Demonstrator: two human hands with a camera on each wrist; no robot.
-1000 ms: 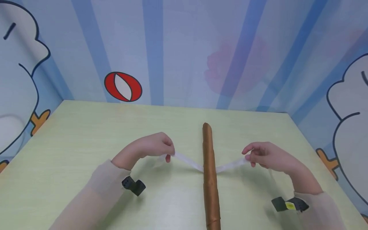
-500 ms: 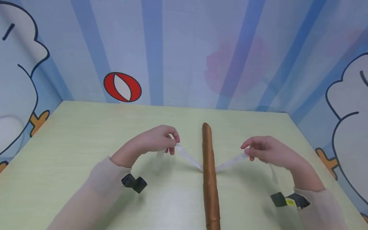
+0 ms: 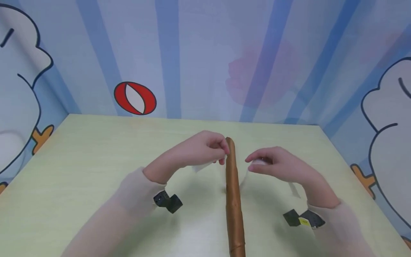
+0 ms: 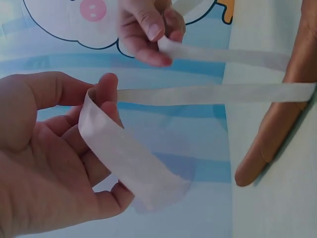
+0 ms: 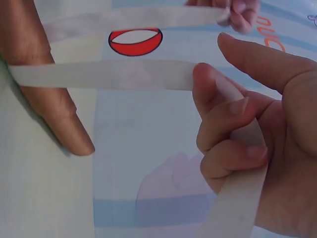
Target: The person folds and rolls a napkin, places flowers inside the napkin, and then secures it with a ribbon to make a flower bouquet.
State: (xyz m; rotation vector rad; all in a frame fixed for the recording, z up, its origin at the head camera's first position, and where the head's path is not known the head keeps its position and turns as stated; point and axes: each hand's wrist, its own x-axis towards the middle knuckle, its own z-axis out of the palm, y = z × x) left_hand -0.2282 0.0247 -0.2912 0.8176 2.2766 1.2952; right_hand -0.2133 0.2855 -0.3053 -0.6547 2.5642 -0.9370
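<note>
A long brown stick-like roll (image 3: 234, 203) lies on the table, running away from me. Under it passes a white ribbon (image 4: 213, 94), with one end rising on each side. My left hand (image 3: 199, 151) pinches one end between thumb and fingers, just left of the roll's far part; a loose tail (image 4: 129, 158) hangs past the fingers in the left wrist view. To the right of the roll, my right hand (image 3: 279, 166) holds the other end. Its curled fingers (image 5: 233, 158) lie over the ribbon in the right wrist view, while the thumb stands away.
The pale green table (image 3: 106, 142) meets a blue striped backdrop (image 3: 205, 60) at its far edge. Printed on that backdrop are a red and white oval (image 3: 135, 98) and white outlined figures. A small black camera sits on each wrist.
Both hands have risen and come closer together toward the roll, the left moving right and the right moving left. The ribbon's ends now rise more steeply. The roll stays in place.
</note>
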